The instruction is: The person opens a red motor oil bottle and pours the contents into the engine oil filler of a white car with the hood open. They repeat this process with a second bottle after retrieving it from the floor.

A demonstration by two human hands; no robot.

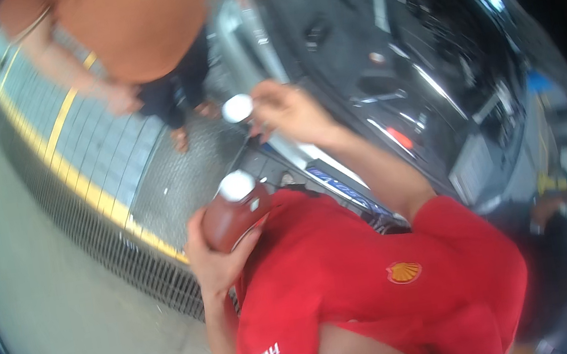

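Note:
My left hand (214, 262) is wrapped around a brownish-red bottle (230, 223), held tilted in front of my red shirt. The bottle's top is white; blur hides whether it is a cap or an open mouth. Farther out and to the right, my right hand (292, 111) pinches a small white disc (237, 108), which looks like a cap or lid, between thumb and fingers. The disc is apart from the bottle. Beyond my right forearm lies a car's open engine bay (384, 66), blurred and dark.
Ahead stands a person in an orange-brown shirt (137, 30), one hand on the car's front edge (262, 41). Another person (542, 263) in dark clothes is at the lower right. A metal floor plate (179, 167), a grating (85, 221) and a yellow line (108, 203) run along the left.

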